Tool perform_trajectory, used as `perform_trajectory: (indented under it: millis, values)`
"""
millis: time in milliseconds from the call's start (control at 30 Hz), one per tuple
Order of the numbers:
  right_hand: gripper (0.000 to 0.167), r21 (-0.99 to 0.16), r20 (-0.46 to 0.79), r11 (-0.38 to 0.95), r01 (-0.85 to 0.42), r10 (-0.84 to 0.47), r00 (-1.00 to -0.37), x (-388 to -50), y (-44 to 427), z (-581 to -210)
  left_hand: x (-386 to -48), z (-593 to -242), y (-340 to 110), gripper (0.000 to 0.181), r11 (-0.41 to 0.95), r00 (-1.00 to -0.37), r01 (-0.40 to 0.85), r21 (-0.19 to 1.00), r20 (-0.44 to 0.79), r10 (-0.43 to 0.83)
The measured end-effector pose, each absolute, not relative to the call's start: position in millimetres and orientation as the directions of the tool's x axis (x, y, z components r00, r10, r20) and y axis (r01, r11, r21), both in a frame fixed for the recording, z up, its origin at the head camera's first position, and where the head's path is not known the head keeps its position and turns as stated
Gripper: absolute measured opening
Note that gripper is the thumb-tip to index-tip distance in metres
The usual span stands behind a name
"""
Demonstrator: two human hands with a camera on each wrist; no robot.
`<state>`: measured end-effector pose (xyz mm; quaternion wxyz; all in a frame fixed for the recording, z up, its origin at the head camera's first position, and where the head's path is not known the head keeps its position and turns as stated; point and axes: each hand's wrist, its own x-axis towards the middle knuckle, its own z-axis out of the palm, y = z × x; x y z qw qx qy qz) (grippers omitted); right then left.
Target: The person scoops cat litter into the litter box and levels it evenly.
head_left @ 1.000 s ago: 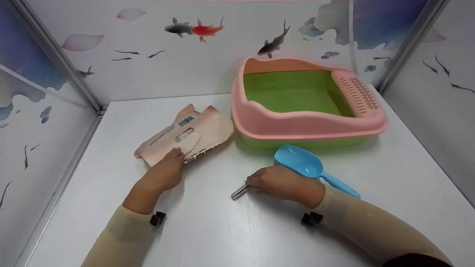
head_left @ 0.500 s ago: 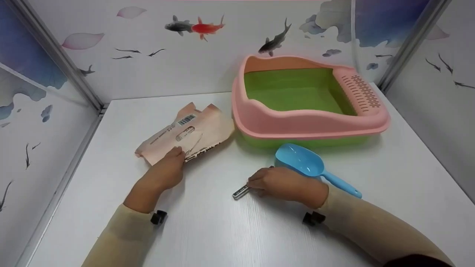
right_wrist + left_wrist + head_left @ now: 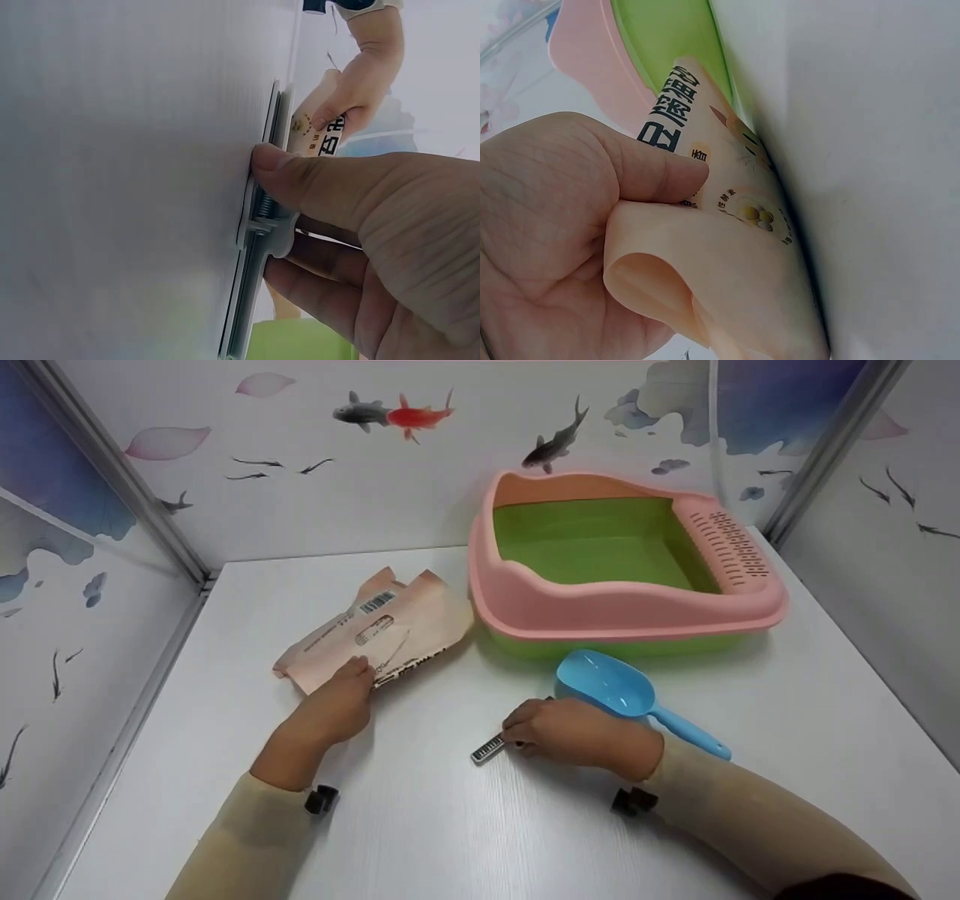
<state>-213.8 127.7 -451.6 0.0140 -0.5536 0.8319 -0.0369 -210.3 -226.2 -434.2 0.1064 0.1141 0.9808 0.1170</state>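
My left hand pinches the near edge of a pale peach cat litter bag on the table. In the left wrist view its thumb presses on the folded film of the bag, which has dark printed characters. My right hand holds a long grey sealing clip low at the table. In the right wrist view the thumb lies on one side of the clip near its spring, the fingers on the other. Part of the clip is hidden under the hand in the head view.
A pink and green litter box stands at the back right, its inside green. A blue scoop lies before it, its handle pointing right, close beside my right forearm. Printed wall panels border the white table.
The clip in my right hand has turned slightly, so more of its patterned face shows. My right hand has shifted a touch to the right. My left hand and the bag stay put.
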Motion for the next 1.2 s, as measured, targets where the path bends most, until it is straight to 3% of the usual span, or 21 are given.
perform_trajectory:
  millis: [567,767,933,1200]
  values:
    - [0.020,-0.191,0.029,0.423,-0.886,-0.900,-0.435,-226,110,-442,-210,-429,-227,0.048,0.962,-0.950,0.172,0.210,-0.222,0.219]
    - [0.032,-0.234,0.081,0.436,-0.869,-0.882,-0.464,-245,97,-434,-210,-428,-229,0.047,0.964,-0.948,0.177,0.200,-0.228,0.222]
    - [0.035,-0.257,0.110,0.466,-0.847,-0.856,-0.505,-259,87,-433,-210,-427,-232,0.047,0.967,-0.949,0.169,0.190,-0.233,0.211]
    - [0.037,-0.383,0.136,0.509,-0.770,-0.794,-0.593,-281,70,-428,-209,-424,-238,0.049,0.968,-0.939,0.160,0.191,-0.272,0.209]
